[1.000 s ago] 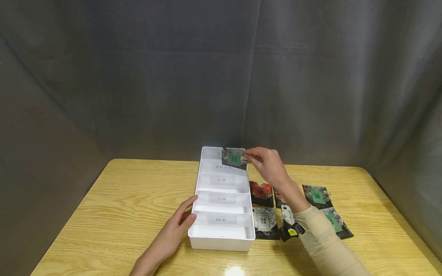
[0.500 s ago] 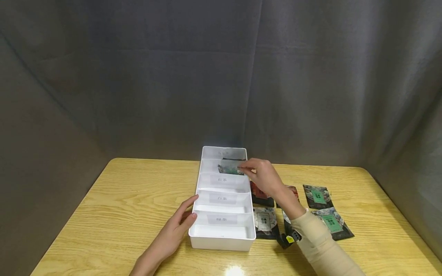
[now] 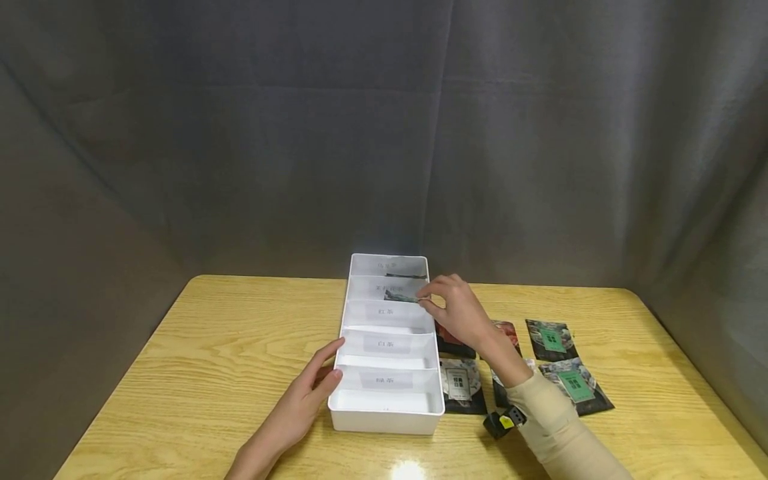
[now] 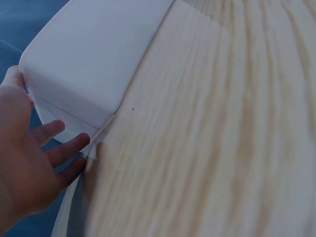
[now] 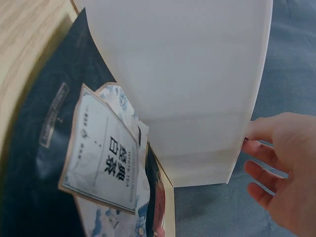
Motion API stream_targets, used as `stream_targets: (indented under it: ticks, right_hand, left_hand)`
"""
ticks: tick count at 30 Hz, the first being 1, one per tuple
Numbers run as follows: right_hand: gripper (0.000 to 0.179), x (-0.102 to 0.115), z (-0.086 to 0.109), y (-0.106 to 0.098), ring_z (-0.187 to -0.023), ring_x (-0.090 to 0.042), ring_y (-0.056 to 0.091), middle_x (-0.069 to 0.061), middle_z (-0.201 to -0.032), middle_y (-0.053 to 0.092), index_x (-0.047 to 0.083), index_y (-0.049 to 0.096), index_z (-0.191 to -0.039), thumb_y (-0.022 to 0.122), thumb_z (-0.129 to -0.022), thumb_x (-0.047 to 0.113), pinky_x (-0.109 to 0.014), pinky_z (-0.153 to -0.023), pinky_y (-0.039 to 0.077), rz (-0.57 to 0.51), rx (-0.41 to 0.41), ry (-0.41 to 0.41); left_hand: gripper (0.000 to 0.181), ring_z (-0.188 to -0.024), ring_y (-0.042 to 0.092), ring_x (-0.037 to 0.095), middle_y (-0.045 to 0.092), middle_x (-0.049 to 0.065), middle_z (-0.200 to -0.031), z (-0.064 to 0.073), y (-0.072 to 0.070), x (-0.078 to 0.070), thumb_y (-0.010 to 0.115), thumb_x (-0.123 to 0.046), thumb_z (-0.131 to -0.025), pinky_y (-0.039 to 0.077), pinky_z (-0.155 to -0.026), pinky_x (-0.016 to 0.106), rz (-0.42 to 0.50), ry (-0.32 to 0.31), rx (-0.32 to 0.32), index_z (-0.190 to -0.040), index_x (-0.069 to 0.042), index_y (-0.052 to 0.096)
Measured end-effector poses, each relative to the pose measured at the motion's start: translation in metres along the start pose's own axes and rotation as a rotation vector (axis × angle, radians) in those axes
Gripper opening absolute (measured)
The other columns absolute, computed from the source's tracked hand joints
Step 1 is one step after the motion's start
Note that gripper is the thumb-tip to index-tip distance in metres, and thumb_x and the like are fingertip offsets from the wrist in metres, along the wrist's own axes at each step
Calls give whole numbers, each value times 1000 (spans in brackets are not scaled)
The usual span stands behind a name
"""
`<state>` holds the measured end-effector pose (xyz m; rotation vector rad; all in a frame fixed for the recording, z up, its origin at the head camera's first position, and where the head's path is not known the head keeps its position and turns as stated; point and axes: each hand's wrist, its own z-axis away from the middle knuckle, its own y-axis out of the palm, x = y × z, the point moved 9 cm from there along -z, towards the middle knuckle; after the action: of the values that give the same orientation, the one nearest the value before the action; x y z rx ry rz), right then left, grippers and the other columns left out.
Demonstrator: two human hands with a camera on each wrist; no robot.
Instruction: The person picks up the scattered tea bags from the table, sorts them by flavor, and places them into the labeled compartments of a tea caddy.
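A long white divided box (image 3: 384,421) stands on the table, its compartments labelled in Chinese. Inside the second compartment from the back, a dark green-patterned tea sachet (image 3: 399,297) sits low with only its upper strip showing. My right hand (image 3: 461,313) pinches its right corner between thumb and index finger, over the box's right rim. In the right wrist view, the other fingers of this right hand (image 5: 286,168) are spread outside the wall. My left hand (image 3: 297,403) touches the box's left side with loosely extended fingers. A dark sachet edge (image 3: 405,275) shows in the rearmost compartment.
Right of the box lie white-label tea sachets (image 3: 461,387), with red ones (image 3: 509,332) behind, partly hidden by my right arm. Farther right are two green-label sachets (image 3: 577,387). A dark wrist device (image 3: 505,421) sits at my right sleeve. A grey curtain (image 3: 384,133) hangs behind the table.
The right hand has brought the green-patterned sachet from above the back of the box down into the second compartment, where it sits lower than half a second ago. The left hand has stayed put.
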<state>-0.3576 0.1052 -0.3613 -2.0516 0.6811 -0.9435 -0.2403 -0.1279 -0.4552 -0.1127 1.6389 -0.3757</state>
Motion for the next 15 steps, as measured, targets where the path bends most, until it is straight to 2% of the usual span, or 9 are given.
stream_targets:
  ticks: [9, 15]
  right_hand:
    - [17, -11, 7, -12, -104, -26, 59, -6, -108, 69, 10, 76, -107, 72, -92, 17, -47, -90, 51, -43, -42, 62]
    - [23, -26, 12, -18, -108, -29, 59, -8, -112, 68, 8, 73, -113, 69, -94, 20, -51, -94, 50, -94, -42, 127]
  left_hand:
    - [49, -129, 53, 28, 48, 11, -149, 0, 2, 0, 51, -37, -104, 45, -103, 50, 4, -6, 8, -150, -39, 37]
    - [49, -130, 53, 29, 49, 11, -148, 0, 1, -1, 51, -38, -104, 45, -103, 51, -3, -8, -3, -150, -40, 37]
